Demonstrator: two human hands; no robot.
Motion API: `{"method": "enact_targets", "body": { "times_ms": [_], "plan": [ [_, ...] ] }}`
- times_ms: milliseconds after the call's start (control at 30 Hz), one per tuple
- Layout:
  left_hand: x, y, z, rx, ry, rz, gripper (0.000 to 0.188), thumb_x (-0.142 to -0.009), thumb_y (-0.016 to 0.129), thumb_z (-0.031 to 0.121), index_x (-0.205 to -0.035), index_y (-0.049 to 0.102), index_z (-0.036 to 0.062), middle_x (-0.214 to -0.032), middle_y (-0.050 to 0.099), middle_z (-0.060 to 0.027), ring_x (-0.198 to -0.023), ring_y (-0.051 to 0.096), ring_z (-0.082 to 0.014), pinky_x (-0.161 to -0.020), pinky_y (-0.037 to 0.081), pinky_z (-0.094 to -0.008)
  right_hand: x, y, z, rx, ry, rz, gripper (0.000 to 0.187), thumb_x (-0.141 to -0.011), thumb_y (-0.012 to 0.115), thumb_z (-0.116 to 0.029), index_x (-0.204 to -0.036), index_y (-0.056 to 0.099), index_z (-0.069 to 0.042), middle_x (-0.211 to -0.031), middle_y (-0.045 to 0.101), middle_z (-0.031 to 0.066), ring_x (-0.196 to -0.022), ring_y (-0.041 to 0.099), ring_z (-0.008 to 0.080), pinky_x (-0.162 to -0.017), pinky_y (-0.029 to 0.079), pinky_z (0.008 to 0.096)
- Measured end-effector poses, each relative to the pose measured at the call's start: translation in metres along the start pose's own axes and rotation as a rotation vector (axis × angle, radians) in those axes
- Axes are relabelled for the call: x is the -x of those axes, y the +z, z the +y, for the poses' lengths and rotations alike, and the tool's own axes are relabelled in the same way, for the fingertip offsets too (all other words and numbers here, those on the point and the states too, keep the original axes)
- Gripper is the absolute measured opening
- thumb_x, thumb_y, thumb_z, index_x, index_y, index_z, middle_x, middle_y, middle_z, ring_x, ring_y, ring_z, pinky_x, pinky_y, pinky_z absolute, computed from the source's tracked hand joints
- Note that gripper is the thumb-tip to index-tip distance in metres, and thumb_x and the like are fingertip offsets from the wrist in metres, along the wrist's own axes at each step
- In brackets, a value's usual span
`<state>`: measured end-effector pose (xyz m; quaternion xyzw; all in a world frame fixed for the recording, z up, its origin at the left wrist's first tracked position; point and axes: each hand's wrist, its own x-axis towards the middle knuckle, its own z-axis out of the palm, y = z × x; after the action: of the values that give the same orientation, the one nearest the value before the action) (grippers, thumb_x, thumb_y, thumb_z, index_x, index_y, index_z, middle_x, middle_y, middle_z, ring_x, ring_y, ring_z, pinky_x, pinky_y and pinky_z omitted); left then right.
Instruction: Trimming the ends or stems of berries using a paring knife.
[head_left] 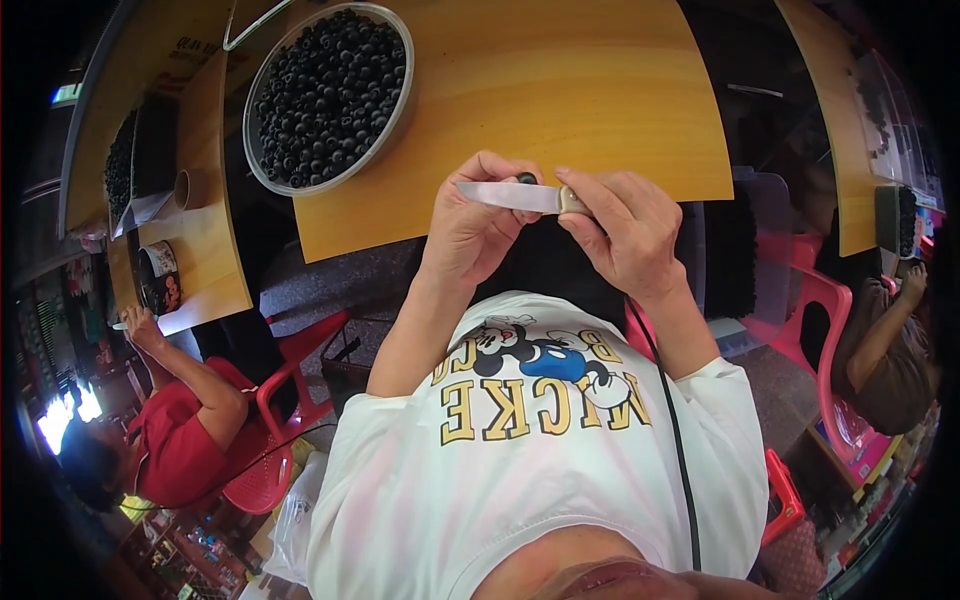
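Just past the near edge of the table, my left hand (pixel 472 225) pinches a small black round piece (pixel 526 178) between thumb and fingers. My right hand (pixel 632 228) is wrapped round the pale handle of a short knife (pixel 507 196), whose blade points left across the left fingertips, close by the piece. Whether the edge touches the piece I cannot tell. A clear round tub (pixel 408 100) stands at the far left of the table, filled with many black round pieces (pixel 325 95), some showing a dimple or hole.
The yellow wood-topped table (pixel 560 90) spans the far side. On the left, a co-worker in red (pixel 195 450) sits at another table (pixel 215 240) with a black-and-red container (pixel 160 270). Another person (pixel 885 350) sits at right, near a red chair (pixel 825 330). A black cable (pixel 680 450) hangs down my shirt.
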<state>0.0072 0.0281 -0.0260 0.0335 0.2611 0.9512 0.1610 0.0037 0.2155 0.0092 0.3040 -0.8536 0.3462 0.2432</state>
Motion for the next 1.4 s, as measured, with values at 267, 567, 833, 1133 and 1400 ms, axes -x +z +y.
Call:
{"method": "enact_targets", "body": {
  "times_ms": [267, 567, 833, 1133, 1400],
  "plan": [
    [0.001, 0.003, 0.004, 0.019, 0.002, 0.040, 0.011, -0.088, 0.063, 0.004, -0.099, 0.060, 0.0035, -0.089, 0.061, -0.0115, -0.073, 0.056, -0.0151, -0.068, 0.046, -0.0253, 0.023, -0.015, 0.055, 0.055, 0.394, 0.154, 0.022, -0.094, 0.059, -0.016, -0.105, 0.066, 0.001, -0.082, 0.062, 0.0111, -0.069, 0.058, 0.0204, -0.062, 0.045, 0.0275],
    [0.013, 0.002, 0.015, 0.066, -0.066, -0.014, 0.023, -0.092, 0.059, 0.010, -0.112, 0.058, -0.0010, -0.097, 0.058, -0.0096, -0.078, 0.051, -0.0121, -0.072, 0.044, -0.0247, 0.028, 0.010, 0.035, -0.125, 0.523, 0.114, 0.025, -0.096, 0.055, -0.018, -0.107, 0.063, 0.003, -0.082, 0.060, 0.0080, -0.073, 0.054, 0.0137, -0.066, 0.043, 0.0251],
    [0.023, -0.005, 0.095, -0.332, 0.259, 0.075, 0.009, -0.085, 0.064, 0.002, -0.094, 0.061, 0.0018, -0.098, 0.065, -0.0176, -0.070, 0.059, -0.0120, -0.057, 0.048, -0.0172, 0.037, 0.006, 0.037, -0.170, 0.567, 0.108, 0.029, -0.098, 0.052, -0.022, -0.111, 0.064, 0.001, -0.077, 0.054, 0.0047, -0.070, 0.049, 0.0116, -0.064, 0.040, 0.0237],
    [-0.015, -0.010, 0.183, -2.167, 0.370, 0.527, 0.023, -0.079, 0.070, 0.007, -0.099, 0.067, -0.0033, -0.095, 0.062, -0.0164, -0.084, 0.063, -0.0316, -0.075, 0.051, -0.0352, 0.036, 0.010, 0.031, -0.218, 0.529, 0.070, 0.027, -0.098, 0.051, -0.017, -0.111, 0.063, 0.003, -0.076, 0.053, 0.0053, -0.068, 0.048, 0.0120, -0.063, 0.039, 0.0238],
    [-0.036, -0.021, 0.176, -2.393, 0.193, 0.577, 0.021, -0.080, 0.068, 0.010, -0.097, 0.067, -0.0024, -0.105, 0.059, -0.0189, -0.098, 0.059, -0.0362, -0.086, 0.048, -0.0402, 0.038, 0.003, 0.033, -0.236, 0.532, 0.082, 0.026, -0.097, 0.053, -0.016, -0.111, 0.063, 0.004, -0.075, 0.053, 0.0052, -0.067, 0.048, 0.0114, -0.061, 0.039, 0.0235]
  ]
}}
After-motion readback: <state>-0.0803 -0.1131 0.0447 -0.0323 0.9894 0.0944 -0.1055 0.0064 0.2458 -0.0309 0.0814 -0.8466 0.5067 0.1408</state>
